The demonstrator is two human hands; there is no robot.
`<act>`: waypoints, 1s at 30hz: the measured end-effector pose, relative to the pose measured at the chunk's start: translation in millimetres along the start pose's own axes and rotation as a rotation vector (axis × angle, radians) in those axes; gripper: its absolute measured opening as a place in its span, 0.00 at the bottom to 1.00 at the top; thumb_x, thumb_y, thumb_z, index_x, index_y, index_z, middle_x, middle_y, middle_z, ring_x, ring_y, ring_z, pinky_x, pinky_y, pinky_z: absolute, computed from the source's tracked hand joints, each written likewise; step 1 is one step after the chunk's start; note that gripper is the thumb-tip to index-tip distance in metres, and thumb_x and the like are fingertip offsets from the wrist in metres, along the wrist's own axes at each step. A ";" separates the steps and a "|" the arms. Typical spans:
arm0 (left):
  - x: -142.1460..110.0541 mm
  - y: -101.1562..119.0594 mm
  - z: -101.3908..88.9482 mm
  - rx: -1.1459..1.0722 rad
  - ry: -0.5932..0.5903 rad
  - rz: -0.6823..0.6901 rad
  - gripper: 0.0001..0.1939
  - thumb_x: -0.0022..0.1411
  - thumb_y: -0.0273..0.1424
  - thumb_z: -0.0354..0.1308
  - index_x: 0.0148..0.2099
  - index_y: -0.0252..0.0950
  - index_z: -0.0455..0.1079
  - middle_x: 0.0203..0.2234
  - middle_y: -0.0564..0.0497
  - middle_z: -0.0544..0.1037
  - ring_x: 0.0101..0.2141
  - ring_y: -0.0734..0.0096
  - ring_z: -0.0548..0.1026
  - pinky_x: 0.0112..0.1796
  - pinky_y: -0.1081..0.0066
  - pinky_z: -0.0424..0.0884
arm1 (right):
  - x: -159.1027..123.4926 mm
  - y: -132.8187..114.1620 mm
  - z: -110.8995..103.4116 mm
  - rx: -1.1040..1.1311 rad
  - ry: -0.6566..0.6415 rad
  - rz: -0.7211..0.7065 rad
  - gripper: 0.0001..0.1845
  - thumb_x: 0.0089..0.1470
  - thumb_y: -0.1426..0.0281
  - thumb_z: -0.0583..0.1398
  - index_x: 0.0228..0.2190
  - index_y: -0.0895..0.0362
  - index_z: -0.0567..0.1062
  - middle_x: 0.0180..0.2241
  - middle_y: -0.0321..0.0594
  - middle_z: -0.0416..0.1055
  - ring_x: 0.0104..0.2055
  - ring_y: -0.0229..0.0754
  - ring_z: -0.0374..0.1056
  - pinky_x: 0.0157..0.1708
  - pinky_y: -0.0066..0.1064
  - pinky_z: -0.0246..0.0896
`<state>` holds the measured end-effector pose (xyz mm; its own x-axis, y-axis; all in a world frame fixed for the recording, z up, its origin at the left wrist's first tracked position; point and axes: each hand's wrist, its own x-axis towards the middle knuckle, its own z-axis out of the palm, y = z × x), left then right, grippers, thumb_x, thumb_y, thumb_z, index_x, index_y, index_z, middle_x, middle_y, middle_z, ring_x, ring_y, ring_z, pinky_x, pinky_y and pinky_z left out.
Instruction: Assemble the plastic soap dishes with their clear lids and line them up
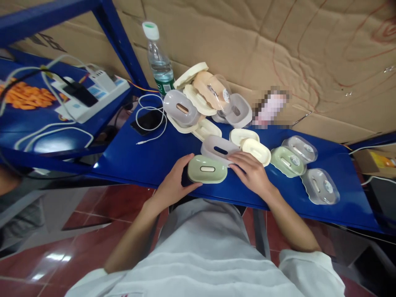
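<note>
Fingers of the left hand [173,181] clasping the green oval dish [207,169] by its left end, near the front of the blue table [148,161], right hand [252,171] fingers pinching the grey slotted tray [210,149], farther back.

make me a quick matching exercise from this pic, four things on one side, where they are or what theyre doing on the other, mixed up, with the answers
Column 1
1. left hand
2. right hand
3. clear plastic bottle
4. black phone

Column 2
A. partly under loops of white cable
B. fingers on a pale grey oval dish
C. standing upright
D. holding a green oval dish

Right pairs: 1-D, 2-B, 3-C, 4-A
</note>
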<state>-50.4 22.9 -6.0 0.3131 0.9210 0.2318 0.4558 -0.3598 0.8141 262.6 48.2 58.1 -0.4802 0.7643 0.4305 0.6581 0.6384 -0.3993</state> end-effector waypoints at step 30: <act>-10.8 6.7 -18.2 0.160 -0.074 0.115 0.12 0.69 0.39 0.68 0.52 0.43 0.77 0.70 0.44 0.66 0.67 0.50 0.73 0.64 0.50 0.76 | 177.8 62.5 16.4 -0.256 0.076 0.328 0.48 0.62 0.47 0.64 0.72 0.56 0.56 0.61 0.59 0.75 0.65 0.70 0.69 0.68 0.83 0.34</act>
<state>-65.9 13.2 6.6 0.4283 0.8613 0.2733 0.5381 -0.4861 0.6886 208.9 225.4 96.3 -0.1835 0.9081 0.3764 0.8964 0.3117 -0.3151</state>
